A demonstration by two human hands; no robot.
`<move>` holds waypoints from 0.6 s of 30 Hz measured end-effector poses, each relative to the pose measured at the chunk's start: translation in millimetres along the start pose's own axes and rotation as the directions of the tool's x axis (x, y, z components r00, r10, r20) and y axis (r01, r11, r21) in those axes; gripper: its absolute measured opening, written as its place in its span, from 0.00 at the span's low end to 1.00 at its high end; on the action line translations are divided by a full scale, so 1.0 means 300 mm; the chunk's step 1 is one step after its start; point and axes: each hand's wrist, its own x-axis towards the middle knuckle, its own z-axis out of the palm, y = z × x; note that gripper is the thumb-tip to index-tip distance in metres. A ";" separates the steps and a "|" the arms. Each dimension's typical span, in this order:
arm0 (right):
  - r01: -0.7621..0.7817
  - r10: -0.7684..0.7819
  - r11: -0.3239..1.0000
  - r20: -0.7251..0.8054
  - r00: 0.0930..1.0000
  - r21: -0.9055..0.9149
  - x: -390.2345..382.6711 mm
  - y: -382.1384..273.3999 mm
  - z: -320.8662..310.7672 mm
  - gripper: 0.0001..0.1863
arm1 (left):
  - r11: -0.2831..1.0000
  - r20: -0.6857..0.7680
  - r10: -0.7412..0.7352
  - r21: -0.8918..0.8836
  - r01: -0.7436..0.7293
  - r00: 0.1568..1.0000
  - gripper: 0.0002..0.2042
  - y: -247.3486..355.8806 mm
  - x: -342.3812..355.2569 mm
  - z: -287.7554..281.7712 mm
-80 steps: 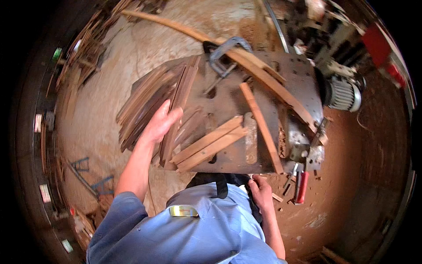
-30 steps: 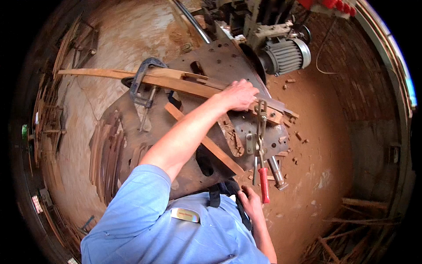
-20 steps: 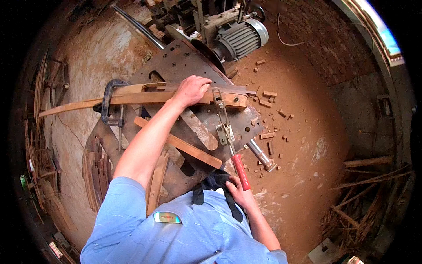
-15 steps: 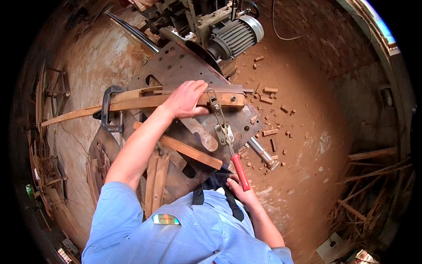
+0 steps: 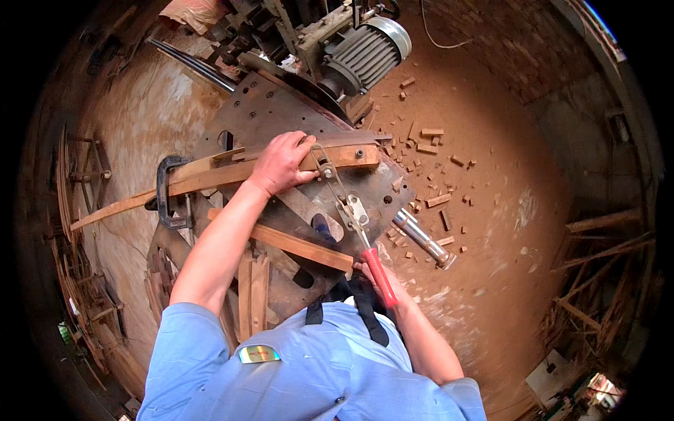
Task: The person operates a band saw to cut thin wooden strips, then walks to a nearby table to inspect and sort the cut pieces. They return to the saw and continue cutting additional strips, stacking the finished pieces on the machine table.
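Observation:
My left hand (image 5: 283, 165) lies over a wooden workpiece (image 5: 210, 173) on the metal plate table (image 5: 270, 105), with its thumb on the near side and fingers curled over the far side. A long-armed toggle clamp (image 5: 354, 210) reaches across the wood beside that hand, and its red handle (image 5: 379, 277) points back toward me. Partly hidden behind the handle is my right hand (image 5: 393, 282), close to the table's near edge; its fingers cannot be made out. A black C-clamp (image 5: 163, 193) sits around the wood further left.
A motor (image 5: 368, 52) and saw machinery stand beyond the table. One loose wooden strip (image 5: 298, 245) lies across the near part, with more strips (image 5: 253, 291) below it. Several wood offcuts (image 5: 428, 149) litter the floor at right, near a metal cylinder (image 5: 425, 238). Scrap wood (image 5: 597, 281) is piled far right.
My right hand has moved forward behind the red handle, toward the table edge. The left hand stays on the workpiece. A dark blue shoe now shows through the table's slot.

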 end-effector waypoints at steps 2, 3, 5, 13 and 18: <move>0.015 -0.010 0.987 0.029 1.000 -0.157 0.008 -0.032 0.001 0.16 | 1.000 0.018 -0.017 0.012 0.017 1.000 0.34 -0.001 -0.001 0.004; 0.023 -0.013 0.972 0.045 0.999 -0.235 0.011 -0.044 0.002 0.17 | 0.999 0.026 -0.028 0.021 0.028 0.999 0.34 0.000 -0.005 0.005; 0.055 -0.045 0.990 0.077 0.996 -0.134 0.076 0.046 -0.027 0.19 | 0.999 0.021 -0.029 0.035 0.029 0.999 0.34 0.003 -0.006 0.011; 0.077 -0.099 0.989 0.179 0.979 0.125 0.232 0.263 -0.100 0.30 | 0.999 -0.003 0.019 0.048 -0.018 1.000 0.35 0.017 0.008 0.008; 0.119 -0.135 0.980 0.099 0.986 0.160 0.213 0.225 -0.049 0.13 | 0.998 0.000 0.009 0.067 -0.009 1.000 0.34 0.015 -0.006 0.015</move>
